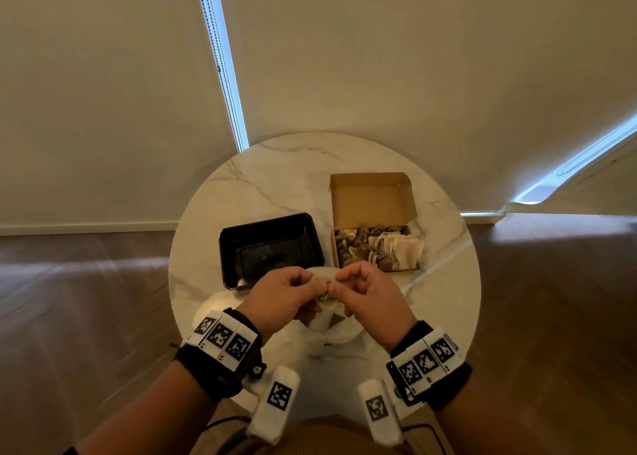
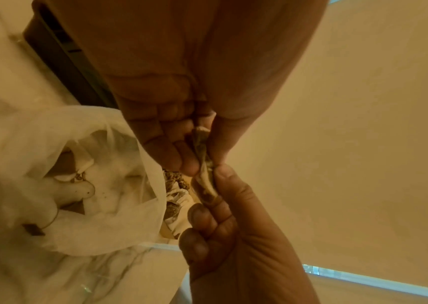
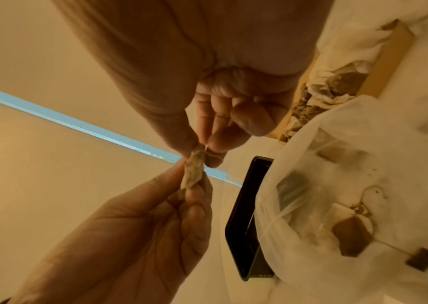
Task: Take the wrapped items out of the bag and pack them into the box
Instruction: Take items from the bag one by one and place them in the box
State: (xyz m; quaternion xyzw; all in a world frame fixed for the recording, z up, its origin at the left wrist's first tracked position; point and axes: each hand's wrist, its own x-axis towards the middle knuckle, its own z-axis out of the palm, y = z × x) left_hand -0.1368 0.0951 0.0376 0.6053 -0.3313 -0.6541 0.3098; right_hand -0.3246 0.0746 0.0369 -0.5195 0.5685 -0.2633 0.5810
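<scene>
Both hands met above the near edge of the round marble table (image 1: 275, 178): left hand (image 1: 286, 296) and right hand (image 1: 370, 292) each pinched one end of a small wrapped item (image 2: 203, 162) between thumb and fingertips. Just beneath lay the soft translucent bag (image 2: 103, 185); the cardboard box (image 1: 372, 199), partly filled, sat toward the far right, a glossy black tray (image 1: 272, 244) left of it. Light, crinkly and twisted, the item probably handles best by its ends
</scene>
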